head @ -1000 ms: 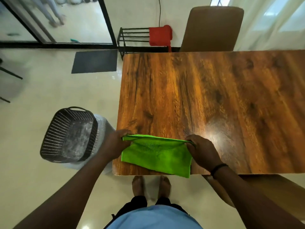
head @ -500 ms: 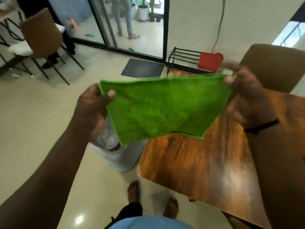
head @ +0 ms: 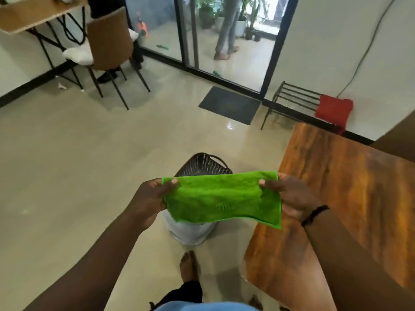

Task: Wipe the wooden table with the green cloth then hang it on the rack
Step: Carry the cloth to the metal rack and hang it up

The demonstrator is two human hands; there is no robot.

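The green cloth (head: 222, 198) is stretched flat in the air between both hands, off the table and over the floor. My left hand (head: 149, 198) pinches its left edge and my right hand (head: 292, 196) pinches its right edge. The wooden table (head: 350, 198) lies to the right, its corner near my right forearm. The black metal rack (head: 294, 97) stands against the far wall beyond the table, with a red cloth (head: 333, 111) draped over its right end.
A dark woven basket (head: 203, 164) on a pale bin stands on the floor just behind the cloth. A dark doormat (head: 229, 104) lies before the glass door, where a person's legs (head: 226, 30) show. A brown chair (head: 110, 41) and desk stand far left.
The cloth was lifted off the table edge and spread between both hands. My view has swung left, away from the table, and the cloth is now held lower over the basket.
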